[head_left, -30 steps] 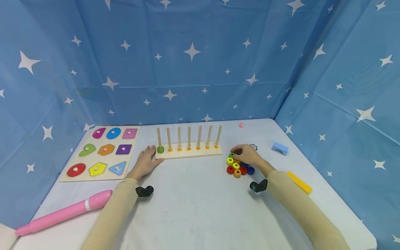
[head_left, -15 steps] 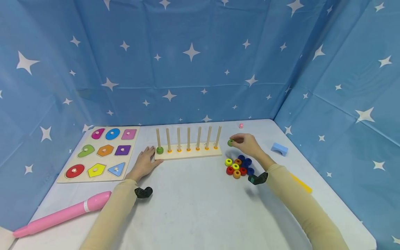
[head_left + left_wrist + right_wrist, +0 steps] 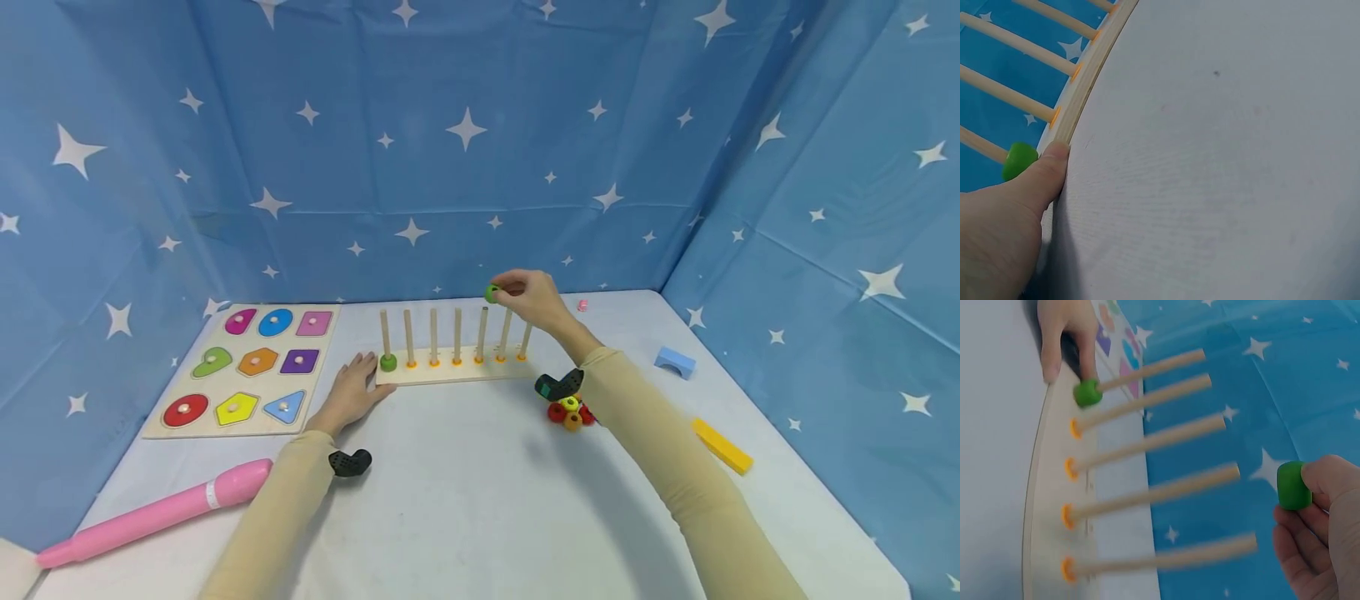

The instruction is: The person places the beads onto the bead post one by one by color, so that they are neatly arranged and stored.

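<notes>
A wooden peg board [image 3: 420, 375] with several upright pegs stands at the back of the table. One green bead [image 3: 387, 362] sits at the foot of its leftmost peg. My left hand [image 3: 350, 396] rests at the board's left end; in the left wrist view its thumb [image 3: 1054, 156] presses the front edge beside that bead. Above the pegs on the right side, my right hand [image 3: 531, 298] pinches a second green bead [image 3: 491, 293] between thumb and fingers. In the right wrist view this held bead [image 3: 1294, 485] is beyond the peg tips, apart from them.
Several loose beads [image 3: 573, 421], red, yellow and orange, lie partly hidden under my right forearm. A shape puzzle board [image 3: 153, 429] lies at left, with a pink inflatable stick [image 3: 172, 504] before it. A blue arch block [image 3: 675, 362] and a yellow block [image 3: 722, 446] lie at right.
My right hand has lifted the green bead from the pile and carried it up and left, over the pegs. My left hand has stayed at the board's end.
</notes>
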`<control>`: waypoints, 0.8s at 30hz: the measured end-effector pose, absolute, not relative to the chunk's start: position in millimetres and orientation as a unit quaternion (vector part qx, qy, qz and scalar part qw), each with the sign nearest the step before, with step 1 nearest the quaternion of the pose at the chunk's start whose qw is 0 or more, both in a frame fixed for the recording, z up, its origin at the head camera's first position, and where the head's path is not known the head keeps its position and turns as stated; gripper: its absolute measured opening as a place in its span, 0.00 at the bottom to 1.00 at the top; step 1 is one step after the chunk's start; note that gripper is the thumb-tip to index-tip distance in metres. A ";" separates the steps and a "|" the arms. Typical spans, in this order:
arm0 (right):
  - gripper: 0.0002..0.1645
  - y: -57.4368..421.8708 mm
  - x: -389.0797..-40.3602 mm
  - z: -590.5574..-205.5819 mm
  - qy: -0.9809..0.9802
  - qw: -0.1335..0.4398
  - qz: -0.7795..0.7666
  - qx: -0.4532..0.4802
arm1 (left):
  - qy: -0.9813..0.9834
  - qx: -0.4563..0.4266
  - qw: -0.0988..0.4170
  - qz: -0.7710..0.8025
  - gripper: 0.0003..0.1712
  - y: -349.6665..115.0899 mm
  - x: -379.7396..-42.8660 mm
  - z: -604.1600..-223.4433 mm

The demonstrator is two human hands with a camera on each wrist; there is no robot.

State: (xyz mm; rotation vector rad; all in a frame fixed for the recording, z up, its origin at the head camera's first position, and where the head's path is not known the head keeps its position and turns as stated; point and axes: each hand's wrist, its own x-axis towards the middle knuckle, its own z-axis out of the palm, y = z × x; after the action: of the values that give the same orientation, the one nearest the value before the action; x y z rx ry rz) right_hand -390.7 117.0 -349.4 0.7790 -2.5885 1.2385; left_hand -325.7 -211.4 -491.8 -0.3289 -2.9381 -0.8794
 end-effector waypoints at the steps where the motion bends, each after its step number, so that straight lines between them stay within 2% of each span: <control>1: 0.17 105.8 -391.7 -348.9 -0.865 0.080 0.417 0.268 | -0.952 -0.107 0.027 -0.285 0.43 -211.5 -326.1 -491.8; 12: 0.16 -3.3 -396.1 -356.2 -0.849 0.033 0.405 0.337 | -0.952 -0.105 0.017 -0.288 0.43 -209.4 -326.5 -488.2; 24: 0.15 -42.2 -396.6 -359.4 -0.854 0.017 0.387 0.347 | -0.954 -0.097 0.025 -0.284 0.43 -211.8 -326.1 -488.4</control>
State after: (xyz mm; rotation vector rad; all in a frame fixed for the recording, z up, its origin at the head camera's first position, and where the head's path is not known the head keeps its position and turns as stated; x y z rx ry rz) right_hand -396.6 -42.2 -359.4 1.0800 -2.6552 1.2026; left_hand -326.1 -211.8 -488.4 -0.3006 -2.9483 -0.8785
